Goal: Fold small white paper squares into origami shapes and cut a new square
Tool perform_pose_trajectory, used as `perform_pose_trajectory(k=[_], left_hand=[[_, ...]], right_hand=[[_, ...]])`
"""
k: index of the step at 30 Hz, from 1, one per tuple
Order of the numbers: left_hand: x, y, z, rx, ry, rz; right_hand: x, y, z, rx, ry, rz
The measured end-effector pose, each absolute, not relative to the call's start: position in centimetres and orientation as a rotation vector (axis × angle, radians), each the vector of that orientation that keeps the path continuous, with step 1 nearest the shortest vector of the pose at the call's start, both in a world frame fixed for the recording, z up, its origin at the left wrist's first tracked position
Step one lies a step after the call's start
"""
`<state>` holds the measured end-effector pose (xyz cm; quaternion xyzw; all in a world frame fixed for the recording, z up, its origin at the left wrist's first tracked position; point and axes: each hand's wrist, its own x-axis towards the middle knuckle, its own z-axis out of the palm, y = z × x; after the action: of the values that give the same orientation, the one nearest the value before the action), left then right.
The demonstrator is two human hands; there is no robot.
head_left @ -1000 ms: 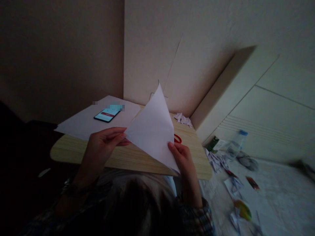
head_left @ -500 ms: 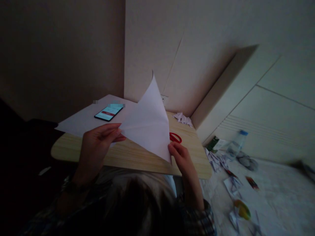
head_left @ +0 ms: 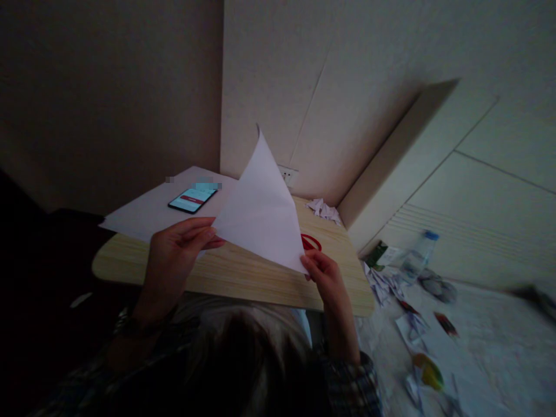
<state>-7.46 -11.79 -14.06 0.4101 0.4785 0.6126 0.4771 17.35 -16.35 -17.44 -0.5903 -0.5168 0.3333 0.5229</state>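
Between my two hands a white sheet of paper (head_left: 264, 211), folded to a triangle shape, is held above the wooden table (head_left: 260, 284). My left hand (head_left: 185, 246) pinches its left corner between thumb and fingers. At its lower right corner, my right hand (head_left: 324, 272) has the paper between thumb and forefinger. The top corner points up and curls a little at the tip. Red scissor-like handles (head_left: 311, 242) lie on the table just behind my right hand; the rest is hidden by the paper.
A lit phone (head_left: 193, 198) rests on white paper sheets (head_left: 139, 217) at the table's left. Folded paper pieces (head_left: 324, 211) sit at the back right corner. On the pale surface to the right are a plastic bottle (head_left: 421, 252), more folded paper (head_left: 382, 284) and a yellow-green object (head_left: 429, 372).
The paper has swung left and its lower right corner has come up. My right hand has slid from its right edge to that corner. More of the wall socket shows.
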Motion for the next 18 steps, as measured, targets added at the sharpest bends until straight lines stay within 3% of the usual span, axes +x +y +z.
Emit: perform_pose_trajectory(k=[6, 12, 18], left_hand=[[-7.6, -11.6, -14.2, 1.076, 1.171, 1.465], [-7.4, -12.0, -13.9, 1.252, 1.17, 1.362], [-7.3, -12.6, -13.3, 1.535, 1.222, 1.419]], right_hand=[[18.5, -16.7, -16.6, -1.433, -1.248, 0.754], [16.8, -15.2, -12.8, -1.289, -1.303, 0.771], [15.2, -13.3, -9.4, -1.228, -1.288, 0.426]])
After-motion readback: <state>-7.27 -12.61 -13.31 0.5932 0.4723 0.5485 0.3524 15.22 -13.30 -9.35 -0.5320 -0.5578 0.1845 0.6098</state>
